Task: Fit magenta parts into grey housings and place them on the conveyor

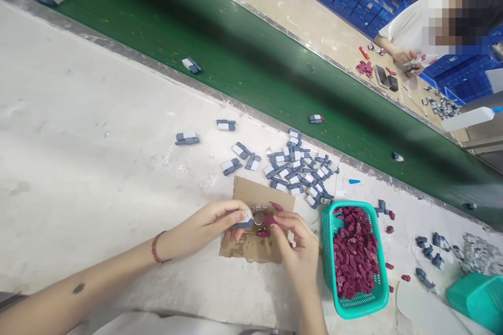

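My left hand (228, 220) is closed on a blue-grey and white plastic part (245, 219), held above a piece of brown cardboard (251, 252). Close to its right, my right hand (296, 238) pinches a small maroon plastic piece (269, 220) between thumb and fingers. Between the hands, a small round dish with a beaded rim (259, 218) sits on the cardboard, and other maroon pieces lie around it. Beyond the cardboard spreads a pile of blue-grey and white parts (296, 167).
A teal basket (384, 293) full of maroon pieces stands right of my right hand. The green conveyor belt (251, 63) runs diagonally past the table, carrying scattered parts. Across it a person (408, 26) handles small parts. A second teal container (467, 298) stands at far right.
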A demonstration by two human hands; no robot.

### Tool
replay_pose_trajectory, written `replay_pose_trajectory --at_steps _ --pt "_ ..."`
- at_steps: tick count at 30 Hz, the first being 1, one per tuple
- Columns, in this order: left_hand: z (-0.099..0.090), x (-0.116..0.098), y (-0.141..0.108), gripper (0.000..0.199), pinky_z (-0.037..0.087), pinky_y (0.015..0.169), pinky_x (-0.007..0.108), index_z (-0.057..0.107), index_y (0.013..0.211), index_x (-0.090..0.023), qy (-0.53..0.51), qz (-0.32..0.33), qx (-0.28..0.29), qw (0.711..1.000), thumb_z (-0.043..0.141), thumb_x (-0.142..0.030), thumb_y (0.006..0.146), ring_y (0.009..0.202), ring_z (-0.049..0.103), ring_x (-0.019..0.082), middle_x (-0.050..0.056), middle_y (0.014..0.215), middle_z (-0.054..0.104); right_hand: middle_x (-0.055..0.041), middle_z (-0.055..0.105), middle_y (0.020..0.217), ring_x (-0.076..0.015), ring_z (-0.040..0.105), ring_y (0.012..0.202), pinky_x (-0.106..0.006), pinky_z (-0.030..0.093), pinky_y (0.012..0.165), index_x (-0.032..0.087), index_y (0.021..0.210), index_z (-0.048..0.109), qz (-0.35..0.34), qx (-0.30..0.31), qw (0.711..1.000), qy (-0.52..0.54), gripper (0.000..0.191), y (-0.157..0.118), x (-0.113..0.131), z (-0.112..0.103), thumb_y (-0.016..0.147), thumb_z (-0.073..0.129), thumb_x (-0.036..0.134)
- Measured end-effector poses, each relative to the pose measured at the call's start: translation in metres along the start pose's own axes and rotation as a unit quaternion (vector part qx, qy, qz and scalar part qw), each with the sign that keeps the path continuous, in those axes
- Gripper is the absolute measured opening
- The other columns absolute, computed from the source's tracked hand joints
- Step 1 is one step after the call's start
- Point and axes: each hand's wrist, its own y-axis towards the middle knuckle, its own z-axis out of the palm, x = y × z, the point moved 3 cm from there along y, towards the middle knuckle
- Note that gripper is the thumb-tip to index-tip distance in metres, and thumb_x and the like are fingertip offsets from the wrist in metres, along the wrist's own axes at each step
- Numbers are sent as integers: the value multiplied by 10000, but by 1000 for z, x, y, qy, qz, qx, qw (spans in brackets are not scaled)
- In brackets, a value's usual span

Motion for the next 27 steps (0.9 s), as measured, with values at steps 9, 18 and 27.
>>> replay_pose_trajectory --at_steps 9,18,27 --pt "10 7 -4 463 398 537 238 546 818 -173 -43 -31 52 997 446 -622 874 537 436 121 -35 596 447 -68 729 868 -196 692 812 -314 573 717 221 876 726 -32 -11 993 109 126 0 20 6 811 672 127" --pt "11 4 -5 453 412 572 249 548 804 -171 -39 -11 60 997 426 -597 893 530 439 127 -48 535 426 -63 731 896 -182 699 808 -297 581 721 223 900 719 -70 33 996 51 119 1 27 9 867 626 155" --pt "10 6 -3 391 371 524 228 547 823 -178 62 6 37 997 375 -512 934 533 430 129 -34 590 442 -59 736 882 -183 701 789 -283 581 701 237 936 736 -29 51 996 63 135 -2 22 9 857 639 187"
